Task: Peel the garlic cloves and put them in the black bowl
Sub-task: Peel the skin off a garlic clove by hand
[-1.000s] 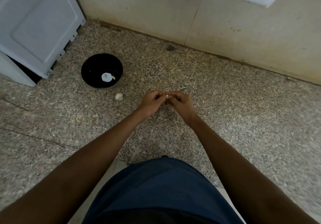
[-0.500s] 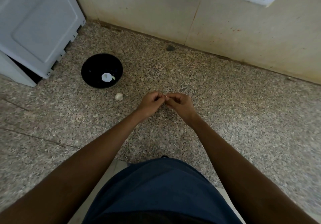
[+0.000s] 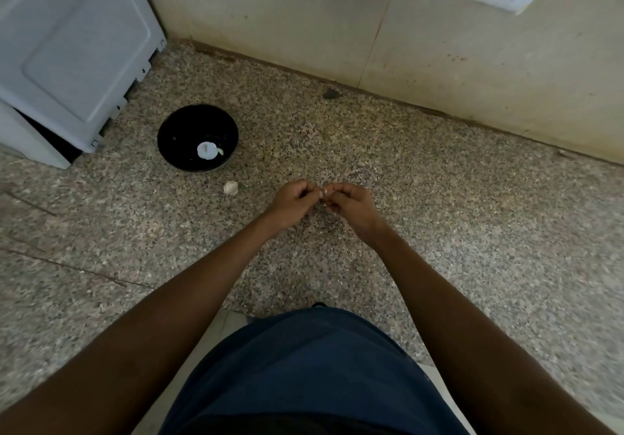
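the step in hand looks like the peeling itself: the left hand (image 3: pixel 292 203) and the right hand (image 3: pixel 351 203) meet fingertip to fingertip over the speckled tabletop (image 3: pixel 439 232), both with fingers curled in, pinching something small and pale between them. that scrap is most likely a garlic clove (image 3: pixel 323 194), though it is too small and too hidden by the fingers to say how much skin is left on it.

the black bowl (image 3: pixel 175 127) sits well off to the left of the left hand and a little farther from the body, close by a white appliance (image 3: pixel 74 46). inside it lies a white piece (image 3: pixel 206 150), probably a peeled clove, so the task seems part done. another pale garlic piece (image 3: pixel 231 188) lies on the tabletop between the bowl and the left hand, nearer the bowl; whether it is an unpeeled clove or only loose skin i cannot tell.

the next move calls for stripping the last skin with the fingernails while one hand keeps its pinch, then carrying the clove left and away to drop it in the bowl.

both forearms reach forward from the body and converge, wrists slightly bent inward, knuckles up, hands held just above the tabletop, not plainly resting on it.
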